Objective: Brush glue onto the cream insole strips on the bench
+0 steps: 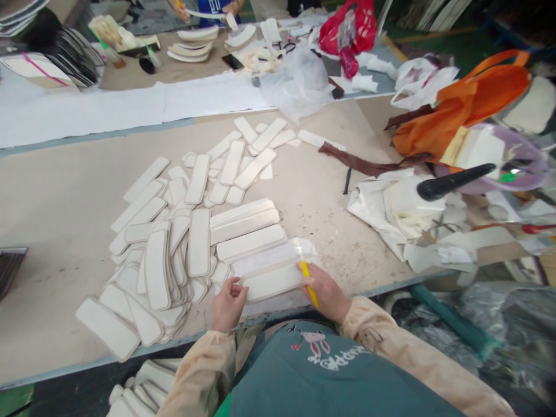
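My right hand (325, 292) is closed around a slim yellow-handled tool (309, 284); its pale upper end is blurred, so its kind is unclear. The same hand's fingers reach the right end of a flat cream strip (273, 282) with rounded corners. At that strip's left end is my left hand (228, 304), fingers curled in and touching its edge; whether they pinch anything is hidden. A whitish sheet (264, 259) lies under and behind the strip. Just beyond it rest stacked cream strips (252, 242), and a large loose heap of similar strips (158, 269) spreads to the left.
A black-handled object (454, 180) on white wrapping, an orange bag (469, 110) and a purple basin (527, 159) crowd the right side. Across the far table (130, 110), a co-worker's hands (232, 8) hold a pale strip. More strips (145, 388) sit below the near edge.
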### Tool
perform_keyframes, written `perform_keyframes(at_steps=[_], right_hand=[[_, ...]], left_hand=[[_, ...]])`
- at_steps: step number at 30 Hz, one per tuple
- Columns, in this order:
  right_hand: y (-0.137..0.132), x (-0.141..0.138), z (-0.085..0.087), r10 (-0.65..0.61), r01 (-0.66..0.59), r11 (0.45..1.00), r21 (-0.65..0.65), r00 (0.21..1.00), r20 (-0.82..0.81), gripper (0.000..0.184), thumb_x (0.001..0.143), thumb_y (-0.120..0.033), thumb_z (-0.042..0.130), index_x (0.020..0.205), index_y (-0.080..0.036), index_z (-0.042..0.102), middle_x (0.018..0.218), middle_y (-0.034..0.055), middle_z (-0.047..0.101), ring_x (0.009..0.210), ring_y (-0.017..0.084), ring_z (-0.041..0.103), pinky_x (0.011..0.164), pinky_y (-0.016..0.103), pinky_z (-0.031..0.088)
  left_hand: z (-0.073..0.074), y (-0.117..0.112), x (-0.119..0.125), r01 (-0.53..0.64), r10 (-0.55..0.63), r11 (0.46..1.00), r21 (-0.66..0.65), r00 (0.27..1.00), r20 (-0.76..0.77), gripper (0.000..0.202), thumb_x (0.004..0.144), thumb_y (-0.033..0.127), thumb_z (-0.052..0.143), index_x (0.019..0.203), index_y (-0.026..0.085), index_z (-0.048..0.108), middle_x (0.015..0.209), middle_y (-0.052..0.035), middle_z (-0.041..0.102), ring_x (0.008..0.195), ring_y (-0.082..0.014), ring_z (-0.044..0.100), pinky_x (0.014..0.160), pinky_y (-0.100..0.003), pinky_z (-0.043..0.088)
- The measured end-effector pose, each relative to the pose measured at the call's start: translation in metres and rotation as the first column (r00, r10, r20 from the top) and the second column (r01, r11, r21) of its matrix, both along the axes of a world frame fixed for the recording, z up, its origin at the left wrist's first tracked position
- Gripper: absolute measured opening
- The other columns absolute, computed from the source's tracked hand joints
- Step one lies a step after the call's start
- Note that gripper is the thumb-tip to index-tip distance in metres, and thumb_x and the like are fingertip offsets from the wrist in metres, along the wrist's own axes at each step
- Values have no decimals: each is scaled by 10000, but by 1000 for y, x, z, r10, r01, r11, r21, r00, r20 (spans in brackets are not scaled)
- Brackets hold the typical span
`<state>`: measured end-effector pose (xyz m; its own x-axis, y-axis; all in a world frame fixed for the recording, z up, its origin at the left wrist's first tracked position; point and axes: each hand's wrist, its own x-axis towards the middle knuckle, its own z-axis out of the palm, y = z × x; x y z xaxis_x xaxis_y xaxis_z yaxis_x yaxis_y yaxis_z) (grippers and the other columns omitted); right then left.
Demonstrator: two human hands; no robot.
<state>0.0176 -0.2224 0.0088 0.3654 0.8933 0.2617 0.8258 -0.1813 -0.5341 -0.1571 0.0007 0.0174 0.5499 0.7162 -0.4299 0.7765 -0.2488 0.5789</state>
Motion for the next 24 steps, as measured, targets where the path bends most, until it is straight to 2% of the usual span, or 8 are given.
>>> perform_keyframes(at_steps=[3, 5, 7, 11, 16, 20, 24], right_hand=[[19, -16, -6, 243, -244, 968, -61, 970, -23, 139, 852, -191, 493, 981, -170, 541, 1309, 141, 491, 1318, 217, 312, 1049, 453, 330], [26, -21, -12, 317, -319, 943, -92, 948, -30, 156, 850, -216, 508, 990, -164, 554, 1290, 150, 505, 1336, 220, 273, 1059, 467, 302], [27, -20, -16, 334, -336, 934, -123, 942, -36, 163, 846, -234, 524, 987, -162, 561, 1279, 158, 511, 1338, 223, 268, 1062, 476, 286], [11, -7, -19, 279, -282, 945, -166, 959, -41, 190, 841, -263, 542, 999, -157, 556, 1296, 168, 494, 1339, 239, 267, 1061, 500, 277], [-25, 13, -23, 128, -130, 980, -153, 992, -19, 195, 847, -253, 531, 1022, -168, 542, 1296, 161, 503, 1331, 247, 291, 1033, 535, 314], [-47, 22, -27, 19, -14, 988, -154, 999, 30, 187, 846, -257, 539, 1016, -179, 537, 1313, 160, 493, 1307, 261, 339, 1022, 539, 339], [-56, 25, -22, -84, 95, 986, -136, 993, 85, 211, 839, -265, 551, 1028, -176, 522, 1296, 162, 511, 1291, 285, 363, 1006, 568, 344]], left_hand=[[2, 1, 2, 4, -4, 1000, 7, 1000, -14, 329, 738, 369, 548, 1023, 206, 551, 709, 35, 633, 647, -133, 608, 650, -249, 448], [1, 2, 2, 22, -22, 1000, 8, 1000, -17, 308, 747, 376, 541, 1005, 211, 569, 701, 35, 623, 653, -136, 604, 656, -252, 448], [-1, 2, 1, 47, -47, 999, 12, 999, -22, 288, 759, 380, 538, 992, 215, 579, 704, 29, 614, 669, -139, 599, 676, -259, 449], [-6, 2, -1, 76, -74, 995, 67, 997, -29, 260, 769, 357, 550, 985, 217, 587, 748, 13, 604, 698, -136, 581, 697, -258, 448], [-5, 0, 0, 91, -88, 989, 114, 996, -26, 245, 758, 321, 559, 969, 204, 602, 803, -4, 602, 673, -123, 557, 695, -255, 445], [-3, -2, 2, 63, -61, 993, 97, 998, -23, 251, 758, 328, 549, 970, 199, 589, 843, -10, 601, 642, -114, 551, 685, -255, 445], [1, -3, 3, 15, -8, 995, 99, 997, -74, 203, 738, 294, 571, 917, 199, 569, 827, -8, 608, 684, -125, 563, 717, -265, 441]])
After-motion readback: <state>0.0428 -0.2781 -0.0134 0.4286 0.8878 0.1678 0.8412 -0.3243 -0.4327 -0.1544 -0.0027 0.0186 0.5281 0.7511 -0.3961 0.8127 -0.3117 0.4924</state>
